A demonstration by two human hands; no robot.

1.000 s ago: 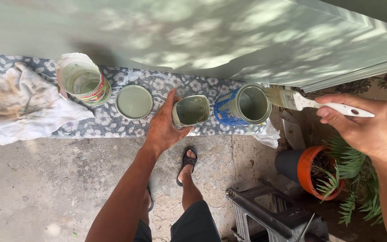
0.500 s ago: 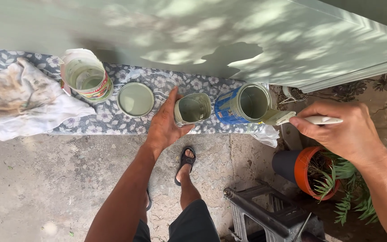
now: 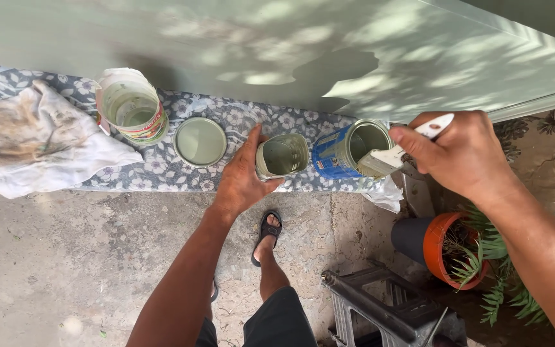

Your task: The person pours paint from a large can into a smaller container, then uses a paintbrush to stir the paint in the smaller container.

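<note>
My left hand point(image 3: 242, 178) grips a small open tin point(image 3: 282, 156) of pale green paint that stands on a flowered cloth point(image 3: 162, 173). My right hand point(image 3: 460, 153) holds a white-handled paintbrush point(image 3: 393, 157), its bristles resting at the rim of a blue tin point(image 3: 348, 149) just right of the small one. A round lid point(image 3: 200, 142) coated in green paint lies left of my left hand. Further left stands a larger open paint can point(image 3: 133, 109).
A stained white rag point(image 3: 33, 138) lies at the left on the cloth. A pale green painted wall point(image 3: 290, 45) runs behind the tins. An orange plant pot point(image 3: 448, 247) with a fern and a grey step stool point(image 3: 387, 311) stand at the lower right. My sandalled foot point(image 3: 266, 236) is on the concrete.
My right hand has swung the paintbrush leftward and down, from held out in the air to the rim of the blue tin. My left hand has stayed on the small tin.
</note>
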